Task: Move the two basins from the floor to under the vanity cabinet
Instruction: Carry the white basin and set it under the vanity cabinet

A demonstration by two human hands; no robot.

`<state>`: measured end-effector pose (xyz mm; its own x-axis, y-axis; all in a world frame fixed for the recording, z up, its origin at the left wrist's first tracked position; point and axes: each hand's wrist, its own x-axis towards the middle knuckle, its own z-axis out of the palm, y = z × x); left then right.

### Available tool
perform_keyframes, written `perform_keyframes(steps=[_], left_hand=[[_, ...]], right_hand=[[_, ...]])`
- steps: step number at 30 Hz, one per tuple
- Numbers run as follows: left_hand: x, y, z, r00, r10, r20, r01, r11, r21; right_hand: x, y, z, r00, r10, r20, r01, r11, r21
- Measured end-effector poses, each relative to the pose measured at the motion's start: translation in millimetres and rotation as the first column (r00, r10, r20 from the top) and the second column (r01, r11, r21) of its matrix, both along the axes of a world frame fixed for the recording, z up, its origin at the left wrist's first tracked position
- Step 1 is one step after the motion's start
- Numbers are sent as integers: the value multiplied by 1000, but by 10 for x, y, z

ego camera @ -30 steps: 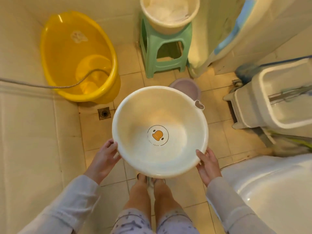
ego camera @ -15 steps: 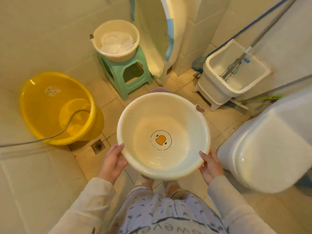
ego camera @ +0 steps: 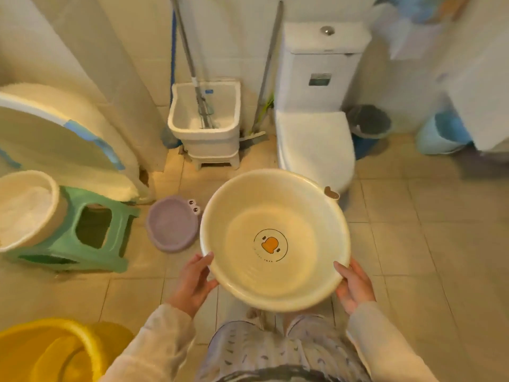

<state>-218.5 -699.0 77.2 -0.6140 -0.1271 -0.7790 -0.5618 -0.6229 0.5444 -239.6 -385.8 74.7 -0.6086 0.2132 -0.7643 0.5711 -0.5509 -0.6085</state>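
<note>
I carried the cream basin (ego camera: 275,238), left hand (ego camera: 192,282) and right hand (ego camera: 355,285) gripping its rim; the purple basin (ego camera: 172,224) waited at nine o'clock; next needed the vanity, likely two o'clock.

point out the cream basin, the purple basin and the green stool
cream basin (ego camera: 275,245), head view, duck print on its bottom
purple basin (ego camera: 172,224), head view, inside bottom
green stool (ego camera: 68,244), head view, side panel
</note>
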Motion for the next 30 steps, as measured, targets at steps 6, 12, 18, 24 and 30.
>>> perform_keyframes(steps=[6,12,18,24,30], left_hand=[[-648,976,147,908,-417,-48,413,907,-81],[-952,2232,284,766,-635,-103,621,772,-135],[-943,3580,260,641,-753,-150,731,658,-180],[-968,4814,251,625,-769,-134,760,638,-125],[-1092,5663,258,590,-794,-145,789,605,-108]], right_hand=[[529,822,69,931,-362,-57,360,932,-32],[904,1748,93,841,-533,-91,535,845,1],[1175,2878,73,758,-645,-90,647,762,-19],[1220,4035,141,714,-687,-138,695,719,21],[1230,4840,219,690,-707,-156,720,691,57]])
